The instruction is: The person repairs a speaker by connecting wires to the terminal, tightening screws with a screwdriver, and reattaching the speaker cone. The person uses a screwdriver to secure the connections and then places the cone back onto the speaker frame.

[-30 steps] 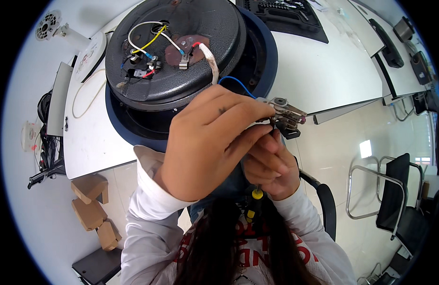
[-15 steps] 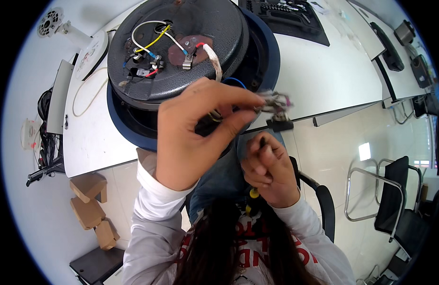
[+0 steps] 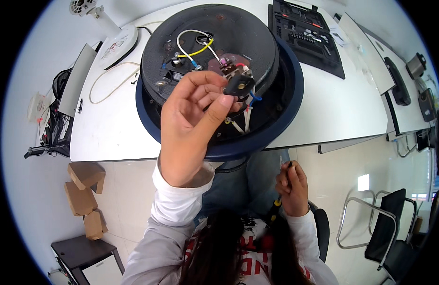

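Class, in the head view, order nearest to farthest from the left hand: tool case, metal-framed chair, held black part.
1. Held black part: in the left hand.
2. Tool case: upper right.
3. Metal-framed chair: lower right.

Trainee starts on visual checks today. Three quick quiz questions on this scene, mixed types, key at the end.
1. Which hand holds the small black-and-metal part?
2. True or false: the right hand is touching the round black housing.
3. Fill in: the wide ring showing around the housing is dark ____.

Key:
1. The left hand.
2. False; it is well apart from the housing, holding a yellow-and-black-handled tool.
3. Blue.
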A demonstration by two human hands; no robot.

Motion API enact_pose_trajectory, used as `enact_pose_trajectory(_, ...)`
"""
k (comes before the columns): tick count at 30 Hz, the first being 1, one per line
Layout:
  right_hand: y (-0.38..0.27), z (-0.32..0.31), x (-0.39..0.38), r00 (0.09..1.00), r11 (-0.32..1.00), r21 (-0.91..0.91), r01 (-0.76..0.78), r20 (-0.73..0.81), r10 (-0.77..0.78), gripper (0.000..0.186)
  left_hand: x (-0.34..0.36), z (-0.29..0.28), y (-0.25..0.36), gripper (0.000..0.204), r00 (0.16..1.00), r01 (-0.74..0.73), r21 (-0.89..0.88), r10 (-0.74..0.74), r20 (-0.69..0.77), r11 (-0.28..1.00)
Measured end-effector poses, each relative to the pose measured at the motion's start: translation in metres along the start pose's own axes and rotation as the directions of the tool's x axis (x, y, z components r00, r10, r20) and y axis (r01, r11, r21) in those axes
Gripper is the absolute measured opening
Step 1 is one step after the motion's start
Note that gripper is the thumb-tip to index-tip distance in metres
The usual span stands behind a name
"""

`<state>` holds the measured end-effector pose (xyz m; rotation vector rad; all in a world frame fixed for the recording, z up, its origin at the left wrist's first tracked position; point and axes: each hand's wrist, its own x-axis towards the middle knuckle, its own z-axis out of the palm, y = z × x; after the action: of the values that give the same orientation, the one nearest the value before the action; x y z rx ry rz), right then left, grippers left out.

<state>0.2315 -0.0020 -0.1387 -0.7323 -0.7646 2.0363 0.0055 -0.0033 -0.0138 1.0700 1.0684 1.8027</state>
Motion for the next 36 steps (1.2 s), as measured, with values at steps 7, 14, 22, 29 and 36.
enact_pose_trajectory(7, 0.021, -0.023, -0.016, 0.993, 0.983, -0.164, -0.078, -0.099, 0.062, 0.022, -0.001, -0.024, 0.007, 0.014, 0.996, -0.056, 0.223, 0.071, -0.06, 0.973)
enact_pose_trajectory(14, -0.03, -0.005, 0.0, 0.99, 0.958, -0.276, 0.082, -0.091, -0.111, 0.022, -0.002, -0.023, 0.008, 0.012, 0.999, -0.035, 0.09, 0.037, -0.016, 0.995)
enact_pose_trajectory(22, -0.082, 0.086, 0.025, 0.923, 0.663, -0.653, 0.365, 0.158, -0.352, 0.024, 0.001, -0.018, 0.018, 0.014, 0.988, 0.127, 0.143, -0.138, 0.07, 0.982)
enact_pose_trajectory(29, -0.091, 0.131, 0.043, 0.858, 0.386, -0.8, 0.46, 0.289, -0.425, 0.029, 0.0, -0.011, 0.019, 0.014, 0.975, 0.165, 0.083, -0.175, 0.14, 0.983)
enact_pose_trajectory(36, -0.09, 0.133, 0.064, 0.87, 0.42, -0.781, 0.462, 0.31, -0.383, 0.024, 0.002, -0.013, 0.012, 0.013, 0.966, 0.152, 0.064, -0.162, 0.201, 0.986)
